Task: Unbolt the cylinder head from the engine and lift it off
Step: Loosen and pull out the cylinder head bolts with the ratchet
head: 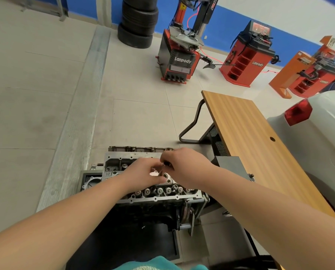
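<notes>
The grey aluminium cylinder head [115, 164] sits on the dark engine block [153, 213] in front of me, with a row of valve springs [159, 190] along its near edge. Both my hands meet above the middle of the head. My left hand [141, 173] has its fingers curled and pinches a thin dark tool or bolt [161, 171] that stands upright. My right hand [184, 166] grips the top of the same thin piece from the right. What the piece's lower end enters is hidden by my fingers.
The engine rests on a dark stand [123, 244]. A wooden table [260, 145] stands to the right, a silver car's rear [318, 129] beyond it. Red tyre machines [179, 55] and stacked tyres [138, 22] stand far back. A metal floor rail [79, 117] runs on the left.
</notes>
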Tool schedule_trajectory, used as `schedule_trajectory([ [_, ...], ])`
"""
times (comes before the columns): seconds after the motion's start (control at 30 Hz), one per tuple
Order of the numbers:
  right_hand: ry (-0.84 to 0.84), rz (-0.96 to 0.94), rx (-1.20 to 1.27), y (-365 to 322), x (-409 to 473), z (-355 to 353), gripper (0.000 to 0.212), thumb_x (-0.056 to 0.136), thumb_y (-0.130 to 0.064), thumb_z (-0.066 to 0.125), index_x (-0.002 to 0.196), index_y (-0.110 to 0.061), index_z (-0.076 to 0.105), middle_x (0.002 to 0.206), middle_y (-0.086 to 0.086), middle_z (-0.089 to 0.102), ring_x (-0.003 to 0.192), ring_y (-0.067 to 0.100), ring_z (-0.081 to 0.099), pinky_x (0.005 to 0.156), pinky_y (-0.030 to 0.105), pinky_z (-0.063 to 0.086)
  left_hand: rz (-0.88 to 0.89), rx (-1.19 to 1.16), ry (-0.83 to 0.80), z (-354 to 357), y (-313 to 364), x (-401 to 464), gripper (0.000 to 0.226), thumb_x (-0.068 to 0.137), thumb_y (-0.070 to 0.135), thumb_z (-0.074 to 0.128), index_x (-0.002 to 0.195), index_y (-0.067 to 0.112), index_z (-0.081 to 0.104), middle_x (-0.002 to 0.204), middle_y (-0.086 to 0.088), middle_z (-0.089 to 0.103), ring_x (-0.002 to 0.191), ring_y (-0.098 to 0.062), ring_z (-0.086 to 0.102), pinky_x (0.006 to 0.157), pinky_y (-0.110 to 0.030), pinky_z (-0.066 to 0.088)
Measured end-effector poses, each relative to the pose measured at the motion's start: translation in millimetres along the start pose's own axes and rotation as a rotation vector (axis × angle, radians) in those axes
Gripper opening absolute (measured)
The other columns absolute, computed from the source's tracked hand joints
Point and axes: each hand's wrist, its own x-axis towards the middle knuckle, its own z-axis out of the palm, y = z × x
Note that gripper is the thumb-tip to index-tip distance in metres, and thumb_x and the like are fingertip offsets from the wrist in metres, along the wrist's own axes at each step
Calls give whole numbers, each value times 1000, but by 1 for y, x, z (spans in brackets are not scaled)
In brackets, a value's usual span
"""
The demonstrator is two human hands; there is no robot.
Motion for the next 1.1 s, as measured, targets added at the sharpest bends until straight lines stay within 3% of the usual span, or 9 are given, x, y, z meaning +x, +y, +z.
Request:
schedule_trajectory([
  [0.13, -24, -101, 27, 3, -5, -7, 24, 98, -24, 60, 116, -38, 68, 121, -11, 56, 99, 22, 64, 76, 40, 57, -21, 2, -41, -1, -3, -3, 21, 95, 24, 76, 89, 44, 72, 97, 27, 75, 94, 10, 69, 79, -11, 50],
  [0.27, 6, 43, 8, -2, -1, -1, 32, 99, -56, 53, 106, -27, 66, 93, -5, 64, 83, 21, 65, 63, 34, 51, -6, 48, 2, -1, 3, 1, 17, 83, 37, 87, 92, 37, 73, 89, 17, 75, 86, 1, 68, 81, -29, 56],
  [0.33, -9, 70, -38, -2, 1, 2, 32, 104, -47, 50, 97, -19, 63, 85, 1, 64, 80, 26, 64, 59, 33, 46, 28, 14, -35, 0, 3, -1, 21, 87, 33, 83, 106, 35, 73, 101, 19, 74, 98, 2, 67, 92, -30, 57],
  [0.47, -34, -125, 16, 7, -3, 0, 18, 100, -14, 62, 109, -26, 72, 114, -5, 59, 101, 23, 61, 80, 40, 55, -5, -4, -86, 0, 1, -5, 19, 100, 25, 68, 106, 43, 70, 107, 26, 74, 102, 13, 65, 87, -17, 51],
  [0.67, 37, 22, 36, 4, -3, 2, 37, 99, -59, 54, 107, -26, 67, 97, -4, 65, 84, 20, 64, 63, 35, 50, 1, 8, -2, -1, 3, 0, 16, 85, 36, 85, 94, 35, 73, 90, 23, 72, 85, 5, 66, 78, -24, 54],
  [0.73, 14, 40, -24, 2, -1, 4, 32, 104, -49, 49, 99, -21, 64, 88, 0, 64, 81, 26, 63, 59, 34, 43, 9, 1, -16, -2, 2, -1, 21, 86, 33, 85, 104, 34, 74, 98, 21, 73, 94, 7, 65, 87, -25, 55],
  [0.9, -12, -134, 50, 5, -8, -2, 19, 98, -23, 63, 111, -35, 71, 120, -13, 58, 104, 18, 63, 80, 41, 57, -27, 3, -77, -3, 1, -1, 11, 100, 30, 70, 97, 40, 71, 102, 24, 74, 99, 4, 70, 84, -22, 53],
  [1.0, 60, -3, 65, 1, -7, -2, 39, 97, -59, 58, 125, -33, 65, 109, -8, 65, 94, 20, 66, 73, 37, 56, -12, 34, -25, -2, 1, 1, 6, 94, 36, 77, 95, 34, 72, 94, 22, 73, 90, -3, 68, 80, -33, 55],
  [1.1, 29, 93, -51, -3, -4, 2, 32, 104, -53, 47, 104, -24, 59, 85, -2, 61, 80, 26, 63, 56, 32, 42, -11, 4, 14, -2, 1, 2, 19, 84, 35, 88, 96, 34, 73, 96, 27, 70, 92, 12, 61, 81, -25, 49],
])
